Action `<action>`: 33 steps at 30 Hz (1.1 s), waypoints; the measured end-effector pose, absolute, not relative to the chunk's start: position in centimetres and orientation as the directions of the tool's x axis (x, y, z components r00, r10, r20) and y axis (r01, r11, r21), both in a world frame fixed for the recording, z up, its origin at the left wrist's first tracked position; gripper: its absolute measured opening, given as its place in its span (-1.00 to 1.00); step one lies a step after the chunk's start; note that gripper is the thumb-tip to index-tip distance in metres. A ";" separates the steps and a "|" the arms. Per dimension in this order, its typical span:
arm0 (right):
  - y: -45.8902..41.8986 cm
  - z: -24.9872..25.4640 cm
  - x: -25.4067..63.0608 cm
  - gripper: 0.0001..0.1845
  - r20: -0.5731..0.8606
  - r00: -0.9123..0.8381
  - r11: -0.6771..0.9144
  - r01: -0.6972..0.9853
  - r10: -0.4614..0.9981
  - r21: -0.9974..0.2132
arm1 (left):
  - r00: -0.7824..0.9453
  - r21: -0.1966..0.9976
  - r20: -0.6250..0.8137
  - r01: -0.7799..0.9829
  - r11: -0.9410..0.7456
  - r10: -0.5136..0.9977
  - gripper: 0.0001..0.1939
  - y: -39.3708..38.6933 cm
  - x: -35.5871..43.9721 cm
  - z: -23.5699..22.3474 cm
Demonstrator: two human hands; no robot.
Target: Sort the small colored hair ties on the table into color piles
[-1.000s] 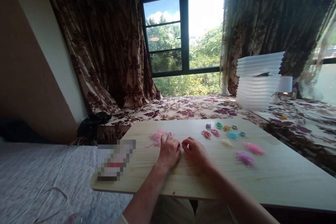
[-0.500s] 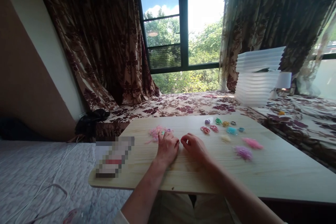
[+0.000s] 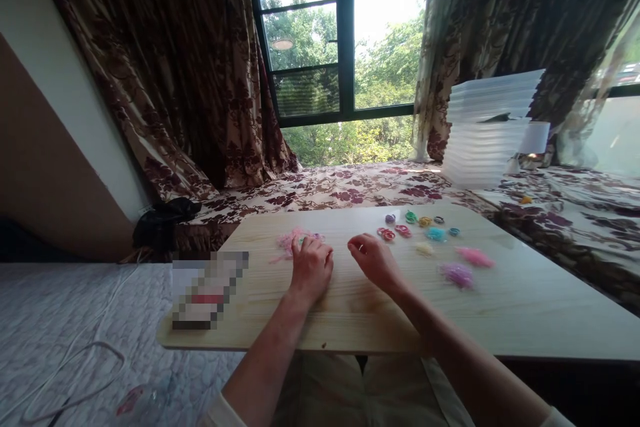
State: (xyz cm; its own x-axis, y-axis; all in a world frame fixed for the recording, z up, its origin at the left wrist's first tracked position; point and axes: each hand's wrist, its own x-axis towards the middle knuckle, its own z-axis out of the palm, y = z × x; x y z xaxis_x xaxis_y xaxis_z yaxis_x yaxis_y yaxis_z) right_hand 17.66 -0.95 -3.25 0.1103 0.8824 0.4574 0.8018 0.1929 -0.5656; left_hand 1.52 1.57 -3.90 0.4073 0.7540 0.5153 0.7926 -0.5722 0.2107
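Note:
A loose pile of small pink bands lies on the table, with a few green and purple bits among them. My left hand rests palm down at the pile's right edge, its fingers bent over the pieces and somewhat apart; the fingertips are partly hidden. To its right, my right hand hovers low over bare wood with thumb and fingers curled together. Whatever sits between those fingers is too small or too hidden to name. A gap separates the two hands.
Right of my hands lie small coloured heaps: red rings, a blue heap, a purple heap and a pink heap. A blurred-out flat item sits at the table's left. Beyond stands a white ridged stack.
My right hand has drawn away from my left, widening the gap between them. The left stays by the pink pile. The whole view has shifted slightly, tilting downward.

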 end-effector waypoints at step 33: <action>-9.5 0.0 39.9 -0.71 0.411 0.423 -0.305 0.896 0.808 -0.322 | 0.323 0.273 0.569 0.794 -0.544 0.757 -0.80 2.4 1.4 -4.9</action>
State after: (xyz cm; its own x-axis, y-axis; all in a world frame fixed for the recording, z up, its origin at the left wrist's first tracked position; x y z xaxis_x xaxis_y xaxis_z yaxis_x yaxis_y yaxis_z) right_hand 39.91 -9.47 -0.03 0.4230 0.8077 0.4107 0.8960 -0.3054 -0.3222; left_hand 1.45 2.41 -4.88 0.3230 0.7566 0.5686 0.7936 -0.5439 0.2729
